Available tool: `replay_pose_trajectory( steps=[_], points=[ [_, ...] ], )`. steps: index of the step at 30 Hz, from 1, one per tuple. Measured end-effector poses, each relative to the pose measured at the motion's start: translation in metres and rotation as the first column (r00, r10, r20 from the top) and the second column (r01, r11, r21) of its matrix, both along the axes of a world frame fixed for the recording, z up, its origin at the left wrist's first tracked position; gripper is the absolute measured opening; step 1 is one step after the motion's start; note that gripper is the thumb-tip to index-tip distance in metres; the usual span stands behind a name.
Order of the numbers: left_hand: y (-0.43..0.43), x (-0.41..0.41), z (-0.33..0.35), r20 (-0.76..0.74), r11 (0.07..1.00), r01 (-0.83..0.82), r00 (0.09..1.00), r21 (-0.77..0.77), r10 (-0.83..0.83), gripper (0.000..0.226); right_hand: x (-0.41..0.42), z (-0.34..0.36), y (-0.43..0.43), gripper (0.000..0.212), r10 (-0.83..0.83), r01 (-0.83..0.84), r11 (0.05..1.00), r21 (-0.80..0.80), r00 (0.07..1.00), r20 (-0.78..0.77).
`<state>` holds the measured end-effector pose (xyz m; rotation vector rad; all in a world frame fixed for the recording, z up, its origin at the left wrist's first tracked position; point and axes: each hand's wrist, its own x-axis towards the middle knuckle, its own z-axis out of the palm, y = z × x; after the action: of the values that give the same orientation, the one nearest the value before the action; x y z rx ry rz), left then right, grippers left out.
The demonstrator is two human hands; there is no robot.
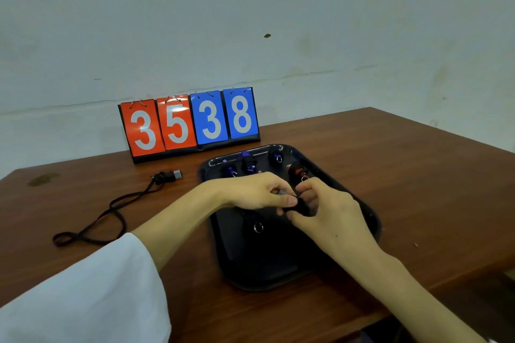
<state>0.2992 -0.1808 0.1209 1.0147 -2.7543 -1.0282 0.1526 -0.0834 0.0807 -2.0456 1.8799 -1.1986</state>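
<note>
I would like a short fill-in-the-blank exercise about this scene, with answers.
The left hand, below a ____ sleeve, and the right hand pinch a small black item over the tray.
The scoreboard shows 35 in red and ____ in blue.
The lanyard lies on the table, ____ of the tray.
Answers: white; 38; left.

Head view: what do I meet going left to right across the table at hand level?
Black lanyard → left hand → small black piece both pinch → right hand. The tray and scoreboard overlap these, so omitted.
</note>
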Motion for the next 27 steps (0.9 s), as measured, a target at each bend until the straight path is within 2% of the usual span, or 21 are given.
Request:
replay_pose_trajectory(
  steps=[3,6,11,19,21,23,27],
  points=[
    [-0.001,0.0,0.0,0.09,1.0,-0.015,0.996,0.024,0.013,0.035,0.003,0.001,-0.003,0.028,-0.006,0.003,0.998,0.062,0.999,0.048],
    [0.0,-0.003,0.001,0.174,1.0,0.004,0.985,-0.024,0.001,0.033,0.008,-0.005,-0.004,0.02,-0.026,0.027,0.998,0.061,0.999,-0.026],
    [0.001,-0.004,-0.003,0.131,0.997,-0.044,0.99,-0.065,0.053,0.035,0.008,-0.01,-0.004,0.025,-0.003,0.013,0.998,0.068,0.99,-0.144],
    [0.001,0.0,-0.009,0.069,0.985,-0.109,0.991,-0.134,0.119,0.032,0.008,-0.012,-0.005,0.041,0.006,0.021,0.992,0.126,0.977,-0.213],
    [0.003,0.005,-0.003,0.015,0.972,-0.148,0.988,-0.184,0.154,0.032,0.007,-0.01,-0.004,0.051,0.016,0.016,0.988,0.157,0.98,-0.2],
    [0.004,0.017,0.009,-0.111,0.939,-0.244,0.969,-0.244,0.223,0.029,0.006,-0.008,-0.003,0.058,0.016,0.016,0.984,0.179,0.985,-0.174],
    [-0.011,0.076,0.034,-0.361,0.825,-0.51,0.837,-0.243,0.411,0.017,0.007,0.001,-0.001,0.061,0.005,0.017,0.985,0.171,0.993,-0.122]
  ],
)
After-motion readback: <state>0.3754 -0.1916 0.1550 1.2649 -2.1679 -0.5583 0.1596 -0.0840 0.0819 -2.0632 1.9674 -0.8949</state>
